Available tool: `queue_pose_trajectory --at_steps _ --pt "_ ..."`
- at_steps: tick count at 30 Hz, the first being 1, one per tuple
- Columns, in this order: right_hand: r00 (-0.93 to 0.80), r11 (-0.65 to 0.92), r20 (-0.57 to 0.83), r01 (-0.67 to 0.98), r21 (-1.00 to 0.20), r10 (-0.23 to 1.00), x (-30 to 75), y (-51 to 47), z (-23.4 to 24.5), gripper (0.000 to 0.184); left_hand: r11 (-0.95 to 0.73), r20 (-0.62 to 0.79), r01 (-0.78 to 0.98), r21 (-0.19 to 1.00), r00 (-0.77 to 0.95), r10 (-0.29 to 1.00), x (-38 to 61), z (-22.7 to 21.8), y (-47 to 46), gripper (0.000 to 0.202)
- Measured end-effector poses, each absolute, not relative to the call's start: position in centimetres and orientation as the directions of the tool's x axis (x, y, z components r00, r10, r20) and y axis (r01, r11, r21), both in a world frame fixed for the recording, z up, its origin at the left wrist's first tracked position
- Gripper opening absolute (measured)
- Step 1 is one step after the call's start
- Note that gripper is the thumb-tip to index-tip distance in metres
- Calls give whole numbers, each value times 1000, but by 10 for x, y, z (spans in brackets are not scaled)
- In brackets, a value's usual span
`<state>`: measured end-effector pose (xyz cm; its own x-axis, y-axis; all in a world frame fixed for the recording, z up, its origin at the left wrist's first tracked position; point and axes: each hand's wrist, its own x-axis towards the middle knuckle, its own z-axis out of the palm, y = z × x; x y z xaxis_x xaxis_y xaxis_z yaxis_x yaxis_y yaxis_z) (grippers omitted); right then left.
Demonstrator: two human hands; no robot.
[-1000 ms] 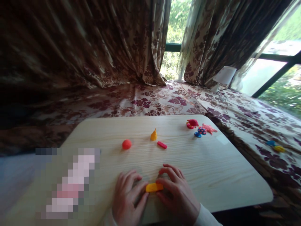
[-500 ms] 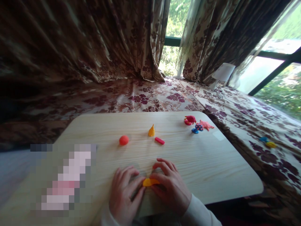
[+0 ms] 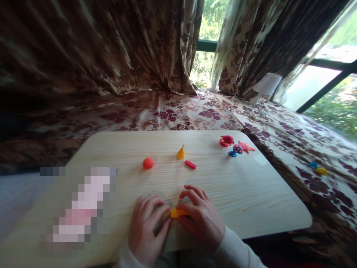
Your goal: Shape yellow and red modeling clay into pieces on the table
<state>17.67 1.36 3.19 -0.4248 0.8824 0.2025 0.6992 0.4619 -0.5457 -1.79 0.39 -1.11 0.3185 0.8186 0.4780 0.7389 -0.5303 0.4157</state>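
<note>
1. Yellow clay: one strip, between the hands, low over the table; I couldn't tell if it touched.
2. Left hand: thumb and forefinger nearly together on the strip's left end, other fingers loosely curled.
3. Right hand: thumb and forefinger pinched the right end, partly hiding it; other fingers arched.
4. Handling: I judged it light, soft, bendy, maybe tacky; easily dented, likelier to tear than snap. I favoured both ends, light finger pads, middle left alone.
5. Ahead of left hand: one orange ball.
6. Ahead of the gap and right hand: one yellow cone, one pink stick.
7. Far ahead, right of right hand: three figures, I counted: red figure (maybe two pieces), blue figure, pink figure.
8. Well right of both hands, on the cloth: two lumps, blue lump and yellow lump.
</note>
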Motion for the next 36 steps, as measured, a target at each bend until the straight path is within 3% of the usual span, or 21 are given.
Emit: queue_pose_trajectory --at_steps 5,11,18,24,29,36 --pt "-407 434 180 706 -559 895 174 13 32 26 -550 517 752 364 328 791 -23 -6 3 30" --pt "-432 473 215 683 -557 876 170 14 31 16 -545 528 766 340 325 785 -24 -3 3 33" --pt "-425 472 221 691 -548 878 165 14 32 22 -546 533 770 330 325 781 -22 -4 3 33" --pt "-459 499 220 678 -540 861 163 14 33 13 -534 544 778 332 304 782 -21 -5 1 36" --pt "-448 487 213 685 -542 868 161 14 32 24 -509 545 777 370 262 797 -20 -6 -2 43" --pt "-461 495 209 684 -535 862 156 15 32 13 -490 533 783 384 246 810 -20 -7 -3 44"
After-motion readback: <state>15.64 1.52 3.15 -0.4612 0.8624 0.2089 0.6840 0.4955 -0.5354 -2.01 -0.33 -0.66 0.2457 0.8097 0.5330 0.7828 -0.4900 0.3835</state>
